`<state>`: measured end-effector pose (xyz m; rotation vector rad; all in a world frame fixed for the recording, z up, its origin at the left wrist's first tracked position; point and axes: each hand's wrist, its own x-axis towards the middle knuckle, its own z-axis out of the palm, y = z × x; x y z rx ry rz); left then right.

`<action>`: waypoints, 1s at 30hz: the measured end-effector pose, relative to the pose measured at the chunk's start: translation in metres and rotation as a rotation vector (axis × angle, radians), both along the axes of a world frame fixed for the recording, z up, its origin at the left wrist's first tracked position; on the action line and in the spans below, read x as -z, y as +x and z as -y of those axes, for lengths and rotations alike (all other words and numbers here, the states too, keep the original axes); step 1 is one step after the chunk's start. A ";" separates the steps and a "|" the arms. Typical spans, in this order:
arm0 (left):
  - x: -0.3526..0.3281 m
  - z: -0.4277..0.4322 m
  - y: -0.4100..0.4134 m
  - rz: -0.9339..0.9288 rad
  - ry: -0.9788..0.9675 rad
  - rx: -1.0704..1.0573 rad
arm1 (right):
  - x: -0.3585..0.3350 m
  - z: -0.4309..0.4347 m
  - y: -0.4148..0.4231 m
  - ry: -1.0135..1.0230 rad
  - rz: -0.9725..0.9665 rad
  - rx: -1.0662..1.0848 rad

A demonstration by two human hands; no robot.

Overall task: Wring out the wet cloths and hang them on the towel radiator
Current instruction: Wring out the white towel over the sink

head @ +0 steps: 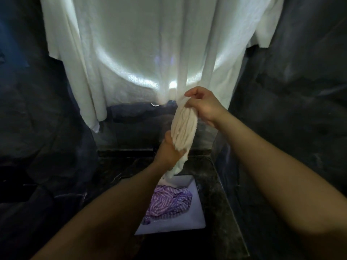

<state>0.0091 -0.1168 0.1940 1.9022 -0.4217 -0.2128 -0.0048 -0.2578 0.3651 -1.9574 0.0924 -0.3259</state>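
Note:
A bunched white cloth [183, 128] is stretched upright between my two hands, gathered into tight folds. My right hand [203, 106] grips its upper end. My left hand [170, 151] grips it lower down, and its tail hangs below toward a white tray [197, 214]. In that tray lies a crumpled purple-and-white striped cloth [169, 203]. Large white towels [142, 53] hang across the top of the view and cover whatever holds them up, so no radiator bars show.
The tray sits on a dark marbled counter [221, 199] with a raised dark ledge behind it. Dark walls close in on the left and right. The hanging towels reach down close to my right hand.

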 end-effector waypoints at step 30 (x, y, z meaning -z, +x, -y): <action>-0.062 -0.018 0.008 -0.649 -0.772 -0.020 | 0.147 0.002 -0.037 1.397 -0.304 0.028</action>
